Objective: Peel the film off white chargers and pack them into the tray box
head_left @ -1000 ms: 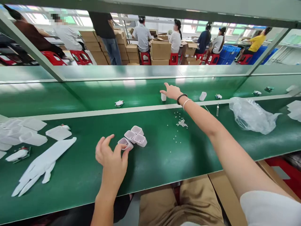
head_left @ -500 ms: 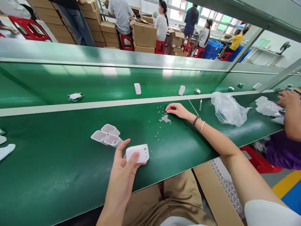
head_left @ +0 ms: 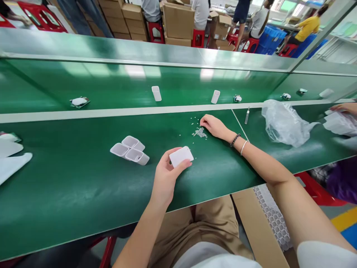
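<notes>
Housing [head_left: 180, 156], white, clamped in left hand [head_left: 166, 171] fingers over table [head_left: 83, 182]; could drop if grip loosens. Right hand [head_left: 214, 126] at loose pale bits [head_left: 199, 132]; a brush could scatter them. Can't tell if right fingers are together, apart or pinching. Housing underside hidden; co-worker's hand [head_left: 348, 108] cut off.

White short-sleeved top [head_left: 320, 255], khaki trousers [head_left: 217, 214], dark beaded bracelet [head_left: 235, 140], pale bangle [head_left: 243, 148].

Looks forward and down from the wearer's head, close above the flat green worktop [head_left: 78, 186]; takes in bare left hand [head_left: 166, 175] and bare right hand [head_left: 215, 125] from behind, and brown rectangular cardboard boxes [head_left: 178, 22] well beyond.
</notes>
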Tool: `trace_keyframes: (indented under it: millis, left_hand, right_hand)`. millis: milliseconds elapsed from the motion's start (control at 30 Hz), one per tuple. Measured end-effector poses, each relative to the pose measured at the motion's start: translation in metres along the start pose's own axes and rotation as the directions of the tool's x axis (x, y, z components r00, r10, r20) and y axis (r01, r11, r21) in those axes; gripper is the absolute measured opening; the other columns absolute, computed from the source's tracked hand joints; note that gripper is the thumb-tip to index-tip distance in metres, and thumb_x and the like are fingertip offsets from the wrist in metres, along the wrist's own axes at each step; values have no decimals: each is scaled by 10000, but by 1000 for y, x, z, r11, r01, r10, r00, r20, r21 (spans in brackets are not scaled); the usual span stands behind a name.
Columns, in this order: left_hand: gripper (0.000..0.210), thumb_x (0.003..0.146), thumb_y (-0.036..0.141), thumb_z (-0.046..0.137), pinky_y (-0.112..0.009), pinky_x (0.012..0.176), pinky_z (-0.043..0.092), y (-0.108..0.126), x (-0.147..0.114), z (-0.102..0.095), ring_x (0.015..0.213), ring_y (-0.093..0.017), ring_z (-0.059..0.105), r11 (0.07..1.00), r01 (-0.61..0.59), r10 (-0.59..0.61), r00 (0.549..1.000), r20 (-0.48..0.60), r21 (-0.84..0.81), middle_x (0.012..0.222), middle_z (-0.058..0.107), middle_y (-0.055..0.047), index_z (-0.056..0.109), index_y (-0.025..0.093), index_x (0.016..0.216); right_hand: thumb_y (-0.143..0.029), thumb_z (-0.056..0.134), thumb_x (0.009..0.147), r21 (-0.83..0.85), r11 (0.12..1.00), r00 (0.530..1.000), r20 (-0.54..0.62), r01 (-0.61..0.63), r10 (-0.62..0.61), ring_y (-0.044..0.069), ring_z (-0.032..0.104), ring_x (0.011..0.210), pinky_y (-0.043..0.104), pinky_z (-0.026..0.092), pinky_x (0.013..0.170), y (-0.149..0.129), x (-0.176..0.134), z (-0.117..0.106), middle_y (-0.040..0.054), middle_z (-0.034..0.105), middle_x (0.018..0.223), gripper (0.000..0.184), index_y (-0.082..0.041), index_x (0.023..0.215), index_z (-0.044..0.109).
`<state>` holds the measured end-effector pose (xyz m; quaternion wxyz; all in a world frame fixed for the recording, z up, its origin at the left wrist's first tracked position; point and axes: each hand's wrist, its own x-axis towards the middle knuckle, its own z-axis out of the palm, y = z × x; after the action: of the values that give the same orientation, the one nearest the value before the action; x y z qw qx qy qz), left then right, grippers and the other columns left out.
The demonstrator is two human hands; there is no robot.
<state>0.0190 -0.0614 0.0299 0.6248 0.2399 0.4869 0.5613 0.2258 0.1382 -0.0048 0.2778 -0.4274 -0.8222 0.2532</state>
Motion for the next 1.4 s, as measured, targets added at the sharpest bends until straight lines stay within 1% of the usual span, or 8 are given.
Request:
trace_keyframes:
  millis: [133, 233, 367, 433, 500, 733, 1200, 1400]
  left_hand:
    - [478, 696, 324, 904, -217, 684, 628, -1, -2, 3, 811, -128, 710, 996, -92, 92, 995, 33, -11, 1011, 696, -27, 629, 167, 1055]
    - [447, 766, 322, 855, -202, 621, 608, 0, -5, 3, 695, -103, 701, 990, -131, 135, 988, 79, -49, 955, 693, -11, 605, 181, 1108]
    - [484, 777, 279, 844, -191, 660, 616, 1, -6, 4, 705, -93, 704, 988, -139, 146, 984, 101, -73, 937, 704, -8, 599, 187, 1185]
    - [487, 769, 270, 849, -197, 664, 619, 0, -6, 4, 695, -95, 703, 987, -147, 153, 984, 91, -66, 927, 711, -9, 599, 184, 1178]
    - [491, 763, 271, 850, -212, 664, 622, -1, -7, 5, 685, -103, 704, 986, -157, 161, 984, 76, -47, 917, 716, -13, 597, 181, 1174]
    - [483, 729, 280, 863, -236, 636, 623, -2, -11, 9, 688, -121, 700, 972, -231, 232, 973, -1, 34, 908, 713, -10, 603, 189, 1126]
    - [451, 744, 254, 847, -220, 642, 613, 0, -12, 12, 695, -108, 687, 957, -286, 286, 958, 0, 53, 876, 701, 0, 587, 192, 1107]
    - [452, 737, 269, 852, -240, 635, 609, -1, -12, 14, 671, -116, 687, 963, -264, 265, 964, -8, 44, 876, 700, 5, 589, 201, 1098]
  right_hand:
    - [-230, 564, 965, 110, 992, 998, -48, 57, -52, 157, 552, 757, 299, 444, 723, -45, -17, -3, 33, 639, 856, 130, -176, 854, 605]
    - [-261, 616, 972, 266, 943, 978, -117, 201, -176, 137, 577, 749, 274, 462, 671, -92, -38, -7, 13, 654, 838, 132, -187, 863, 627]
    - [-150, 609, 970, 165, 873, 885, -169, 459, -434, 138, 613, 794, 280, 505, 699, -127, -61, -3, 26, 682, 854, 93, -187, 894, 647]
    - [-122, 582, 978, 76, 839, 836, -170, 539, -522, 148, 632, 823, 291, 526, 708, -129, -67, 1, 43, 691, 879, 102, -186, 939, 651]
    - [-125, 570, 984, 21, 828, 820, -158, 560, -550, 157, 648, 838, 300, 541, 702, -128, -69, 3, 52, 697, 890, 109, -192, 959, 652]
    - [-134, 562, 985, -15, 826, 818, -127, 564, -561, 160, 660, 807, 312, 551, 691, -130, -70, -2, 45, 704, 865, 134, -213, 934, 657]
    - [-115, 537, 987, -65, 812, 805, -105, 581, -584, 180, 639, 851, 321, 541, 727, -122, -71, -2, 61, 684, 919, 125, -210, 1006, 616]
    - [-118, 511, 996, -112, 772, 764, -110, 626, -636, 189, 630, 837, 332, 526, 712, -120, -71, 0, 74, 691, 924, 135, -206, 1041, 603]
